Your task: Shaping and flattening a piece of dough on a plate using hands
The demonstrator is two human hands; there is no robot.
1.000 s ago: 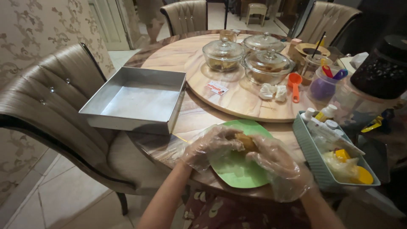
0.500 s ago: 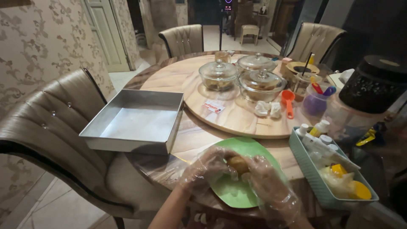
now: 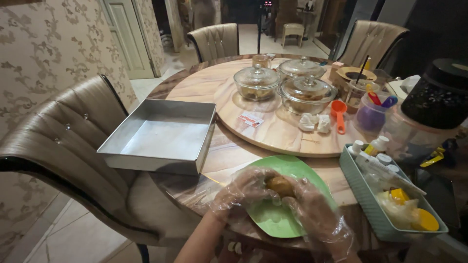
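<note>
I see my left hand [image 3: 246, 187] and right hand [image 3: 312, 214] (both in clear plastic gloves) cupped together, grasping 1 brown dough ball [image 3: 281, 185] over the green plate [image 3: 292, 168]; the square metal baking pan [image 3: 163, 134] sits at 10 o'clock.

free: bare tabletop [image 3: 229, 153] between metal pan [image 3: 163, 136] and green plate [image 3: 278, 214] | blocked right: teal tray [image 3: 370, 204]

left hand [image 3: 246, 190] and right hand [image 3: 314, 216] gloved, fingers cupped together
</note>
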